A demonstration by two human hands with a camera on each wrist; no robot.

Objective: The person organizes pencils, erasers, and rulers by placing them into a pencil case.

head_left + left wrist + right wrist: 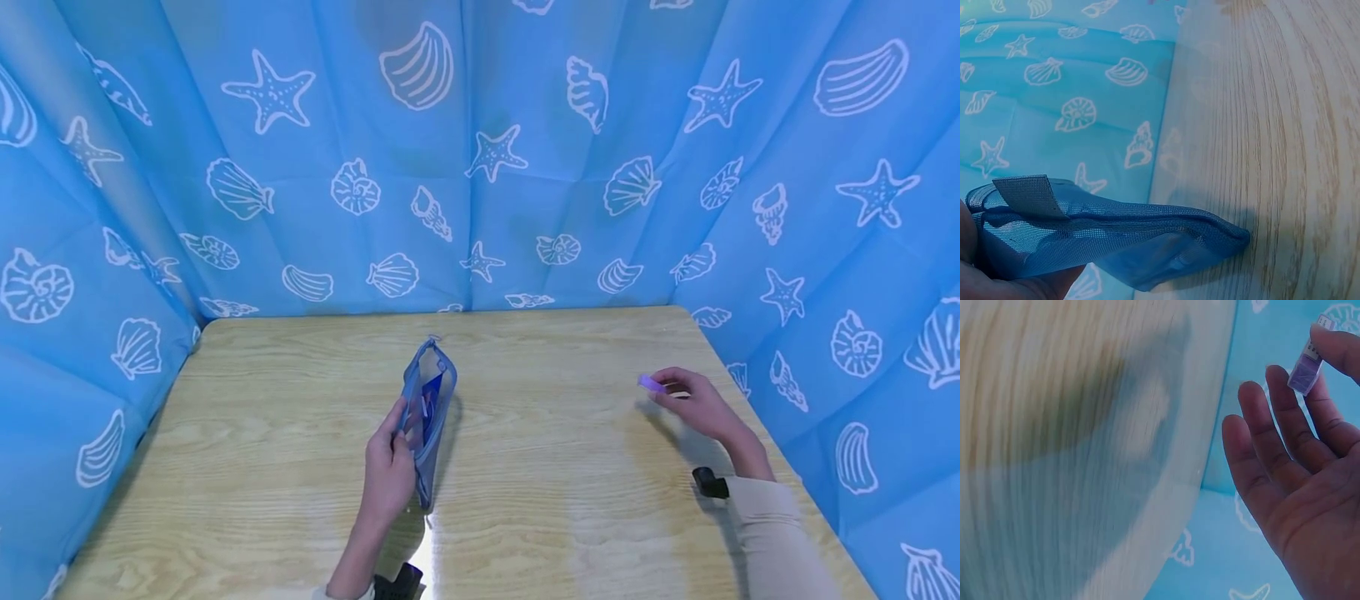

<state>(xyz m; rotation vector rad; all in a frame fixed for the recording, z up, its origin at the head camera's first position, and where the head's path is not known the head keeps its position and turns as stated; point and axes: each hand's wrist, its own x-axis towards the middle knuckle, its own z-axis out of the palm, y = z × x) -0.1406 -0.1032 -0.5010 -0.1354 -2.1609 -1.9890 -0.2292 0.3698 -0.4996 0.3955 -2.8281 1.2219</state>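
A blue mesh zipper pouch point(425, 477) stands on its long edge near the middle of the table, its mouth gaping upward. My left hand point(390, 475) grips its near left side, thumb toward the opening. Dark blue contents point(432, 396) show inside, their kind unclear. The left wrist view shows the pouch's mesh side point(1085, 240) and a grey fabric tab point(1030, 196). Over the right side of the table, my right hand point(701, 404) pinches a small purple block with a white printed part point(1305, 372) between thumb and fingers; the other fingers are loosely extended.
The wood-grain table point(547, 433) is enclosed at the back and both sides by a blue curtain point(495, 217) with white shells and starfish. Black straps point(708, 483) sit at both wrists. The right hand is near the table's right edge.
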